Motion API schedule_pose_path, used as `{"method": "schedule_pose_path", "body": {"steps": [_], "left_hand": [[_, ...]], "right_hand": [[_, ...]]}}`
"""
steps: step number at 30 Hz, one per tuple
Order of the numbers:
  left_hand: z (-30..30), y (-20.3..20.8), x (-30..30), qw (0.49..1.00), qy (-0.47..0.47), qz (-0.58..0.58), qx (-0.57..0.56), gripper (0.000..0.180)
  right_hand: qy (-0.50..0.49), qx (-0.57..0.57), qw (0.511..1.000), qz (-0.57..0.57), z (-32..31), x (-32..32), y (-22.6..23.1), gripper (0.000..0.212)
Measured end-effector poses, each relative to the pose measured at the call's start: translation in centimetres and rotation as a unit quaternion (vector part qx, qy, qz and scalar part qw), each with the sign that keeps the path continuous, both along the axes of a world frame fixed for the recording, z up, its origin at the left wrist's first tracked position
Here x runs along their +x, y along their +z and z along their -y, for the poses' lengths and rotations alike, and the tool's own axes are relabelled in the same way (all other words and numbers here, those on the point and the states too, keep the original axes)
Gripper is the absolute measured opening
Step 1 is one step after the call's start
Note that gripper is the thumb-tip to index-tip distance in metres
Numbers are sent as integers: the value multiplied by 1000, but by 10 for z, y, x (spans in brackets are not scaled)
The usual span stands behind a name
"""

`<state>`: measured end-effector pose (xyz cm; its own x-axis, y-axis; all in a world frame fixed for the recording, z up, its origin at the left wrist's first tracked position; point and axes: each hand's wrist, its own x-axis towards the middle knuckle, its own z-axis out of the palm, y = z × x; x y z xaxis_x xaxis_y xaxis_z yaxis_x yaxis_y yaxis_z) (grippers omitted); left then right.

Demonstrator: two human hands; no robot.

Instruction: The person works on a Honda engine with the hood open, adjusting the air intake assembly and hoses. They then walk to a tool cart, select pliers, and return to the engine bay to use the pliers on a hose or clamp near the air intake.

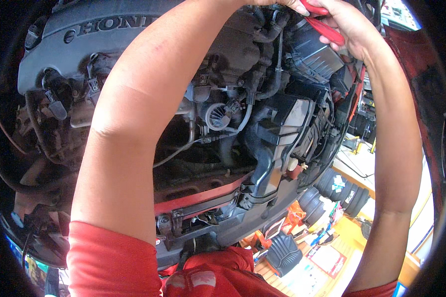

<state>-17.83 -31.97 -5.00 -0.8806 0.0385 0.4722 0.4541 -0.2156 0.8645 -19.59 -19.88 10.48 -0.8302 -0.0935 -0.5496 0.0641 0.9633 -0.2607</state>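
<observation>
At the top edge, right of centre, my right hand (349,24) is closed around red-handled pliers (327,32). Two red grips show, but their jaws are hidden. My left hand (285,2) reaches across from the left to the near end of the pliers. Most of it is cut off by the frame's upper edge, so its grip cannot be made out. Both hands are over the far right of a car's engine bay, just above a ribbed black plastic box (314,54) that looks like an air filter housing.
A black engine cover (59,32) fills the upper left. Hoses, a black air duct (262,168) and a red front crossbar (203,195) lie nearer me. Beyond the car at lower right are stacked tires (352,195) and a black seat-like pad (284,252).
</observation>
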Motion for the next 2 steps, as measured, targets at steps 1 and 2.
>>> {"method": "schedule_pose_path", "body": {"steps": [1,2], "left_hand": [[1,-2,-3,999,-25,-13,21,31],[3,-3,-6,1000,-10,15,-24,35]], "right_hand": [[0,0,1000,-4,-3,-3,-1,28],[16,0,1000,-4,-5,-6,-1,29]]}}
